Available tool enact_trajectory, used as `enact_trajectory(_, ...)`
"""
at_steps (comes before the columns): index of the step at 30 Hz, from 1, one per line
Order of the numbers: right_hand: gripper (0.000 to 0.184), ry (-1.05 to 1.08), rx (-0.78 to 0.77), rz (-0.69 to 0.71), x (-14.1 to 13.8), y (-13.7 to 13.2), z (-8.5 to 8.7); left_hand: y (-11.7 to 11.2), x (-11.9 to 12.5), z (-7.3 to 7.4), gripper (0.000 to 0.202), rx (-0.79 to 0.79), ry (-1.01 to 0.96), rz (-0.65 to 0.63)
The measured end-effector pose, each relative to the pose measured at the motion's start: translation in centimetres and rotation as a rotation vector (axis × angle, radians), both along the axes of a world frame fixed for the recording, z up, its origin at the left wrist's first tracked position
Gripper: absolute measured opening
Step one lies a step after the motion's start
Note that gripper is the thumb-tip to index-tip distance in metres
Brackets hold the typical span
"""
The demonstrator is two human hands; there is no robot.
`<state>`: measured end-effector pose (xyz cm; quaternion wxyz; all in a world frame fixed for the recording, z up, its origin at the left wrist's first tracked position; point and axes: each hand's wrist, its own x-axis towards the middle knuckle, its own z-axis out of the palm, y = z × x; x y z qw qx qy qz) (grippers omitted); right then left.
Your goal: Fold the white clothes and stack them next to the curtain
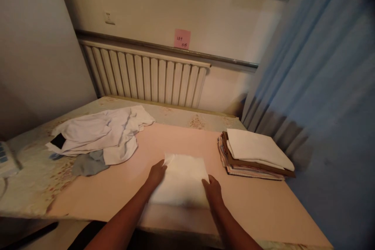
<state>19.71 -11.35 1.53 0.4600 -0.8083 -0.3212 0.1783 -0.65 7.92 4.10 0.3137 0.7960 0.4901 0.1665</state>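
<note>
A folded white cloth (184,179) is in front of me, near the front edge of the table, its lower edge slightly blurred. My left hand (156,175) grips its left edge near the far corner, where a small flap of fabric turns up. On the opposite side, my right hand (213,191) pinches the right edge between thumb and fingers. Both hands are closed on the cloth. To the right lies a neat stack of folded cloths (254,164), topped by a folded white cloth (258,146) over a brown one.
At the left, loose white garments (96,129) lie heaped with a grey piece (90,163). A pink sheet (175,136) covers part of the flowered tablecloth (29,183). A radiator (146,74) stands behind the table; a blue curtain (322,105) hangs along the right.
</note>
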Motion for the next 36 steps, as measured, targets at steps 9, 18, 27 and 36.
enact_trajectory(9, 0.019, -0.125, -0.044, -0.058, -0.2, -0.1, -1.0, -4.2, 1.1, 0.5, 0.053, 0.297, 0.155, 0.107)
enact_trajectory(18, 0.035, -0.084, -0.052, 0.042, -0.2, -1.6, -0.8, -10.5, 4.3, -4.4, 0.047, 0.666, 0.223, -0.238)
enact_trajectory(27, 0.046, -0.543, 0.034, -0.025, -1.8, -3.5, 0.4, -10.7, 3.9, -4.2, 0.05, 0.699, 0.199, -0.215)
enact_trajectory(36, 0.043, -0.794, 0.307, 0.335, -7.7, 3.2, -2.9, -10.1, 3.5, -4.8, 0.056, 0.647, 0.272, -0.285)
